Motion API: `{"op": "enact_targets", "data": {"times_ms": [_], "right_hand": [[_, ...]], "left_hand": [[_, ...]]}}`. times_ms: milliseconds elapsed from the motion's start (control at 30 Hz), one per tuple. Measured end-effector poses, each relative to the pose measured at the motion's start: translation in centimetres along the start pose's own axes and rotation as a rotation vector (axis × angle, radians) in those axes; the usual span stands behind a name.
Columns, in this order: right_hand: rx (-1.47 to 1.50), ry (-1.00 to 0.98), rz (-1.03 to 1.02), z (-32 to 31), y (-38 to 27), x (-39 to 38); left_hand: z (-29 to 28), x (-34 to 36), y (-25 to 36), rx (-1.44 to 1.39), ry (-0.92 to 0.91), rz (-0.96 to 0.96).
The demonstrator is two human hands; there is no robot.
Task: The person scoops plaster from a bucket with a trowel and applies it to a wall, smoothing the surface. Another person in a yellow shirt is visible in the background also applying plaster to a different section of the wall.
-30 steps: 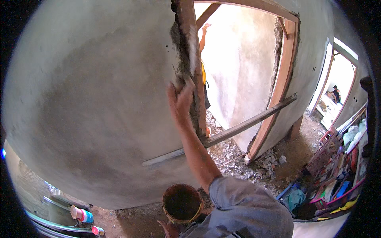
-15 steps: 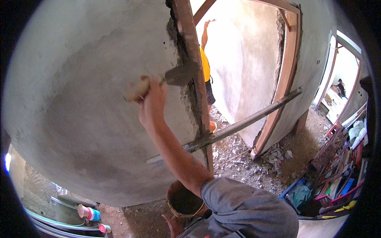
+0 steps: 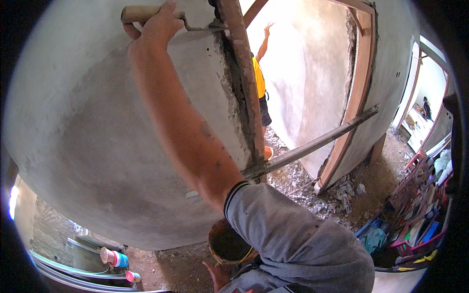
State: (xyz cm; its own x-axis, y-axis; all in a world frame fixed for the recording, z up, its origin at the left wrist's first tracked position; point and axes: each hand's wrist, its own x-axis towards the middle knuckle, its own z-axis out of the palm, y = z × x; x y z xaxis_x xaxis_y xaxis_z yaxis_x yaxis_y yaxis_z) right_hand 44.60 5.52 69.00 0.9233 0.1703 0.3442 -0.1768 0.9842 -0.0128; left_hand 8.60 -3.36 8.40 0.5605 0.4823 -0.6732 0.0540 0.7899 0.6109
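My right hand (image 3: pixel 159 24), at the end of a raised bare arm, grips a trowel by its thick wooden handle (image 3: pixel 139 13). The trowel's bent metal neck points right, and its thin blade (image 3: pixel 210 28) is seen nearly edge-on at the rough border between the grey plastered wall (image 3: pixel 122 122) and the wooden door frame (image 3: pixel 239 58). Low in the view, my left hand (image 3: pixel 218 276) is at the near side of a round bucket (image 3: pixel 229 244) with a dark inside, holding it. Most of that hand's fingers are hidden.
A long straight bar (image 3: pixel 317 141) crosses the doorway. Beyond it, a person in a yellow shirt (image 3: pixel 259 78) raises an arm at a bright wall. Rubble (image 3: pixel 337 190) covers the floor. Crates of mixed items (image 3: pixel 415 229) stand right; cups (image 3: pixel 115 257) and long strips (image 3: pixel 73 273) lie lower left.
My right hand and the trowel have moved up and left along the wall, from mid-height to near the top of the view. My left hand stays by the bucket.
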Motion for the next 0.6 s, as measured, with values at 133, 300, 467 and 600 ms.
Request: {"op": "enact_targets", "data": {"times_ms": [133,300,467,600], "right_hand": [[-0.047,-0.042,-0.022,0.4,-0.3,-0.2],[-0.144,-0.113,-0.123,0.4,-1.8,0.1],[-0.674,-0.259,-0.643,-4.3,-7.6,-0.3],[-1.026,-0.194,-0.72,-11.7,-10.2,-1.4]], "left_hand": [[-0.3,0.0,-0.1,-0.019,-0.018,0.018],[0.2,-0.3,-0.2,-0.023,-0.067,0.083],[1.6,-1.3,1.2,-0.258,-0.048,0.042],[1.7,-1.8,1.4,-0.123,-0.027,-0.01]]}}
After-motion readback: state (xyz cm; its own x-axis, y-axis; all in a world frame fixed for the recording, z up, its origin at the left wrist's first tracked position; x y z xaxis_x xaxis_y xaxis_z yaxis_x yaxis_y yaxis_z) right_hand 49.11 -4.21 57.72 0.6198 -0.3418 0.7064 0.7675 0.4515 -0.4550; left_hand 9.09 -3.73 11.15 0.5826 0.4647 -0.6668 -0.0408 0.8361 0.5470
